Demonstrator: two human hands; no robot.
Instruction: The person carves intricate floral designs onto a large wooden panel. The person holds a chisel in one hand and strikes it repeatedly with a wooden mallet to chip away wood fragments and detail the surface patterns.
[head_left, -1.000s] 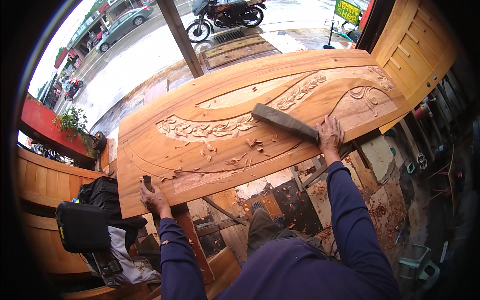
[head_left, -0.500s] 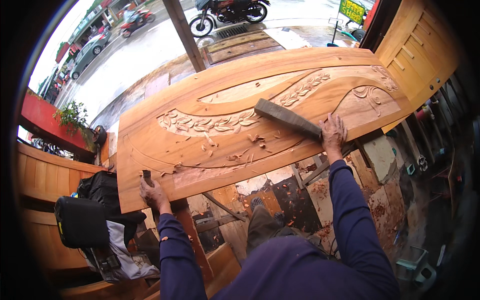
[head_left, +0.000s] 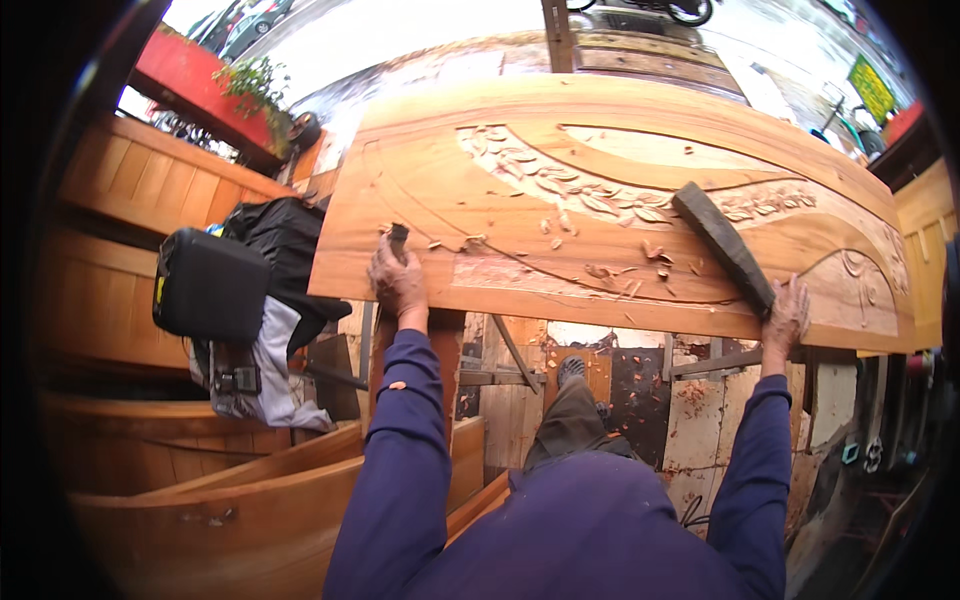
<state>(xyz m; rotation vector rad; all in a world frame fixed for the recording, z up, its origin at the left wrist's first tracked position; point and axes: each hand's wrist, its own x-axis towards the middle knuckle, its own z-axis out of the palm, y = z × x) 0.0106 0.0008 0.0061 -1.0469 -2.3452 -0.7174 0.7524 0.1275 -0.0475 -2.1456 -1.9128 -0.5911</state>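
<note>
A carved wooden door panel (head_left: 410, 180) lies across the upper middle, with leaf carving, outlined grooves and scattered wood shavings (head_left: 657, 255). My left hand (head_left: 398, 278) is at the panel's front edge on the left, closed on a short dark tool (head_left: 399, 235) whose lower part is hidden by the fingers. My right hand (head_left: 785, 318) is at the front edge on the right, closed around the end of a long dark wooden block (head_left: 722, 238), which lies slanted over the panel, its far end next to the carved leaves.
Wooden panels (head_left: 130, 280) stand at the left beside a black case (head_left: 211, 285), dark cloth and red planter box (head_left: 205, 85). Loose boards (head_left: 250, 520) lean at lower left. My foot (head_left: 572, 368) is on the tiled, shaving-strewn floor (head_left: 690, 420). A motorcycle (head_left: 655, 15) stands outside.
The view has swung to the left, so the panel and both hands appear further right, and my left hand higher. Both hands still hold the same items.
</note>
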